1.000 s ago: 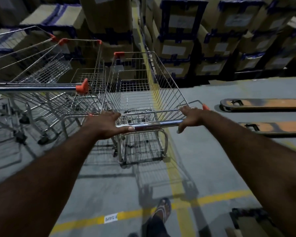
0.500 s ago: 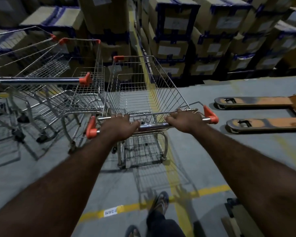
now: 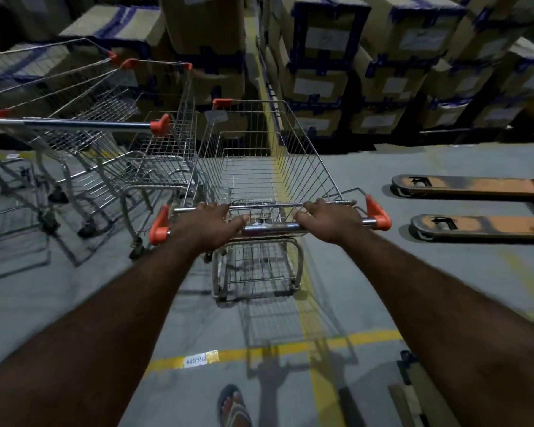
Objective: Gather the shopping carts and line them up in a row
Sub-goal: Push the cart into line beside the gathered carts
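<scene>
Since a second ago the shopping cart (image 3: 269, 167) has rolled farther forward, drawing level with the parked carts on its left, and both grips have slid inward along its handle bar (image 3: 272, 227), so the orange end caps (image 3: 159, 226) now show at both ends. It stands on the grey floor (image 3: 383, 272) in the middle of the view, its basket pointing away over a yellow floor line (image 3: 290, 346). The left grip (image 3: 210, 223) is curled over the left part of the bar, thumb lying along the chrome. The right grip (image 3: 330, 220) is closed over the right part, fingers hooked over the bar and the wire just beyond it. Just beside it on the left stands a neighbouring cart (image 3: 164, 149), with a third cart (image 3: 43, 66) nested behind it, farther left. To the right, well apart, lie two orange pallet-jack forks (image 3: 475, 186). Stacked cardboard boxes (image 3: 321, 41) with blue tape fill the far side. Near the bottom edge a sandalled foot (image 3: 233, 405) stands behind a white floor label (image 3: 198, 359).
</scene>
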A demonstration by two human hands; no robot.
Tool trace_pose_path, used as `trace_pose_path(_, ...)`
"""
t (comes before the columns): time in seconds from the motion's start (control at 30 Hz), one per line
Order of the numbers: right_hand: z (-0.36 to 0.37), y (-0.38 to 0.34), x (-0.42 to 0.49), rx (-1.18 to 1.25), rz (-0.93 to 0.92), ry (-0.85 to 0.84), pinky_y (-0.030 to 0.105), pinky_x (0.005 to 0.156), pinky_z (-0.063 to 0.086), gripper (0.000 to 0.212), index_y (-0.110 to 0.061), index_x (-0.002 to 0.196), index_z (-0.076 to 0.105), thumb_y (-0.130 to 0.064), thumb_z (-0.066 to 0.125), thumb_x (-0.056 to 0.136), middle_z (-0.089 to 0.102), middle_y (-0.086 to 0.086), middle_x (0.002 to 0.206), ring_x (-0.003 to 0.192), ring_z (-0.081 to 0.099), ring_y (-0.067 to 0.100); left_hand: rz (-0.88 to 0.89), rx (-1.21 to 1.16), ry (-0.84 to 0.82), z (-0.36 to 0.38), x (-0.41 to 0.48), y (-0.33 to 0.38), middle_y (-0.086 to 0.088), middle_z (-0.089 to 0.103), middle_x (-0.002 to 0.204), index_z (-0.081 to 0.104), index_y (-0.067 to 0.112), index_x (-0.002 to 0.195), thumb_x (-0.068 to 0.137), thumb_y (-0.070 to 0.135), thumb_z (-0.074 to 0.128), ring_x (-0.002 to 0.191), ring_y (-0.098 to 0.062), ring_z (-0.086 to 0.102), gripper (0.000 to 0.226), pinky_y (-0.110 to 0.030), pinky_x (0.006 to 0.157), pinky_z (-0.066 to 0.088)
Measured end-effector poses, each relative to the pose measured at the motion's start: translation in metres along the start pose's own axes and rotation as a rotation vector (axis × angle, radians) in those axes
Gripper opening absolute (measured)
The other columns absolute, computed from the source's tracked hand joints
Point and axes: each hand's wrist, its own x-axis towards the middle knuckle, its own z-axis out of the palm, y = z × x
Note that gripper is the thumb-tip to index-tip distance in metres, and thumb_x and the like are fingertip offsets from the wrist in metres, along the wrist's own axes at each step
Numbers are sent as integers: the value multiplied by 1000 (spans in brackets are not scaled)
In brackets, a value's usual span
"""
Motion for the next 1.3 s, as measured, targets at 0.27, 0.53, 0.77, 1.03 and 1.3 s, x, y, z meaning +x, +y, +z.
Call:
trace_pose_path(0.27,9,3,-36,13,-30,16,46,96,41,78,-26,149,44,-74,20,91,49,12,147,131,49,33,-17,-19,40,18,-31,2,-8,38,157,37,29,151,81,89,14,142,-29,38,95,-56,110,35)
trace_pose_path(0.53,20,5,-67,-22,-52,51,43,83,42,77,-24,140,52,-74,20,91,60,12,131,116,56,32,-26,-17,50,31,-66,9,-7,36,158,34,28,153,82,89,16,142,-30,38,95,-51,112,33)
trace_pose_path(0.77,28,5,-86,-15,-48,46,46,90,43,84,-26,147,46,-78,16,88,55,13,140,125,53,34,-40,-17,50,40,-81,7,-8,44,154,37,30,150,78,92,15,137,-30,45,97,-55,107,39)
trace_pose_path(1.03,33,0,-105,-6,-54,58,42,79,40,79,-23,141,52,-75,20,92,59,13,132,118,56,33,-11,-6,46,44,-96,6,-9,40,156,37,29,150,75,94,9,140,-29,41,104,-55,109,37)
trace_pose_path(1.3,38,0,-126,-3,-42,62,43,79,41,88,-24,141,52,-80,13,84,60,12,131,117,57,33,-3,-6,49,52,-118,11,-7,39,157,37,26,151,76,91,10,142,-29,38,102,-56,109,36)
